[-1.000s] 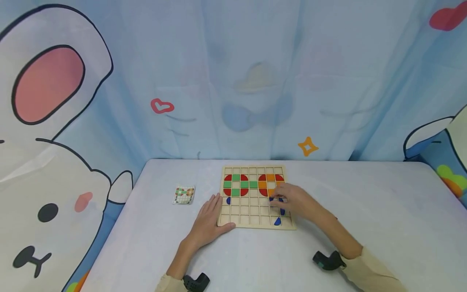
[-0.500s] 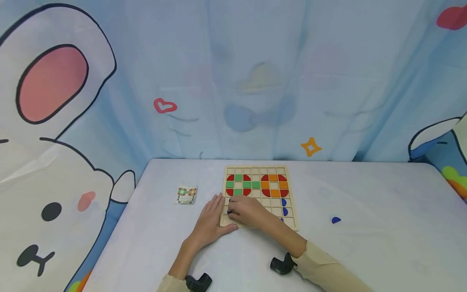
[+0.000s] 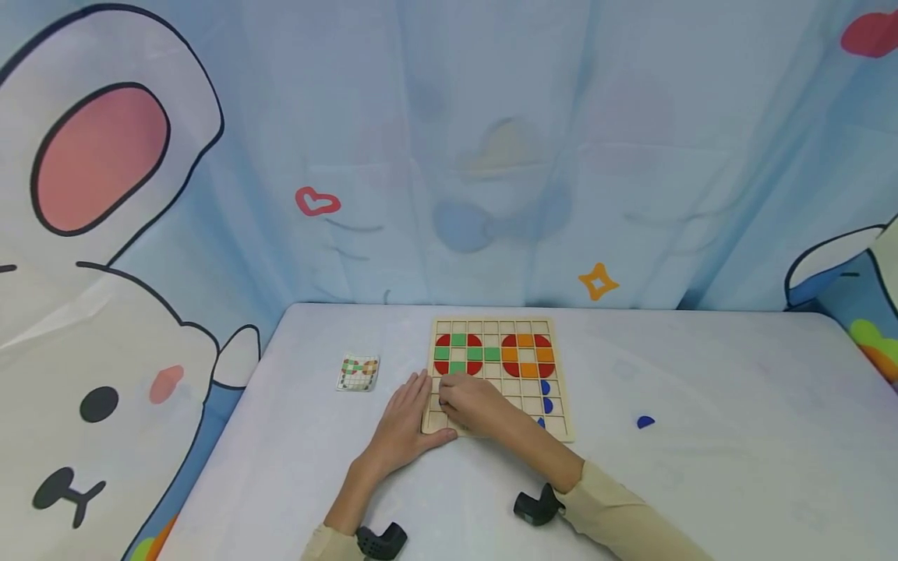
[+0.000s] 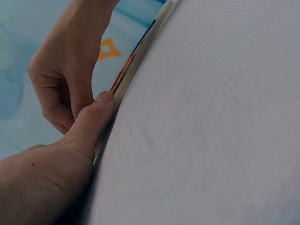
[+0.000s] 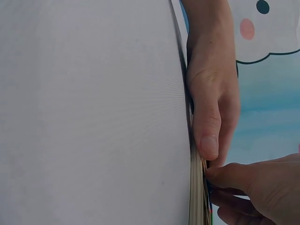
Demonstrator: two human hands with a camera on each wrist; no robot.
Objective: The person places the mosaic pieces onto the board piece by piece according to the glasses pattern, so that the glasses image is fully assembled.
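Note:
A wooden grid board (image 3: 515, 388) lies on the table with red, green and orange pieces set in its upper cells. Several blue half-round pieces (image 3: 548, 405) sit in its right-hand columns. My left hand (image 3: 401, 427) rests along the board's left edge with fingers extended, its thumb on the near edge. Over the board's lower left cells, my right hand (image 3: 477, 405) pinches a small blue piece (image 3: 440, 402), mostly hidden by the fingertips. In the left wrist view, the right hand (image 4: 70, 70) bends down close to the left thumb (image 4: 91, 119).
A small pattern card (image 3: 358, 373) with a coloured grid lies left of the board. One loose blue half-round piece (image 3: 645, 421) is on the white table (image 3: 737, 436) to the right. A printed blue curtain (image 3: 449, 156) hangs behind.
My right hand has moved from the board's right side to its lower left cells and stays there with small finger movements. The left hand holds its place on the edge.

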